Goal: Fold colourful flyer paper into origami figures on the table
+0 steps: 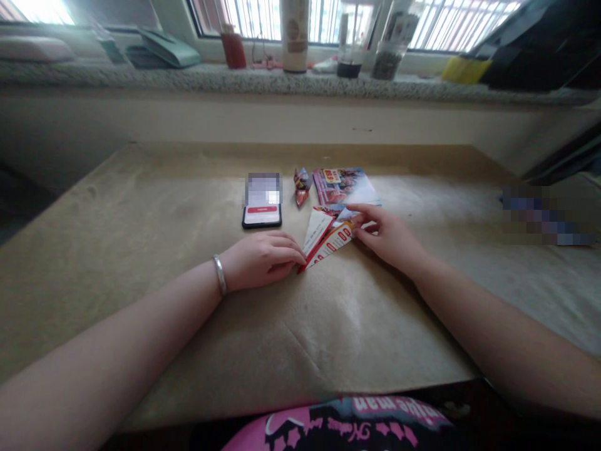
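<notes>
A printed sheet of paper, folded to a narrow point at its near end, lies on the table with white, red and orange print showing. My left hand, a silver bangle at its wrist, has its fingers closed on the pointed near end. At the far right edge my right hand pinches the paper between thumb and fingers. Just beyond sits a small folded paper piece, beside a colourful printed leaflet lying flat. The part of the sheet under my fingertips is hidden.
A phone lies left of the folded piece, its screen lit and partly blurred. Another blurred printed item rests at the table's right. Bottles and other objects stand on the stone windowsill behind the table.
</notes>
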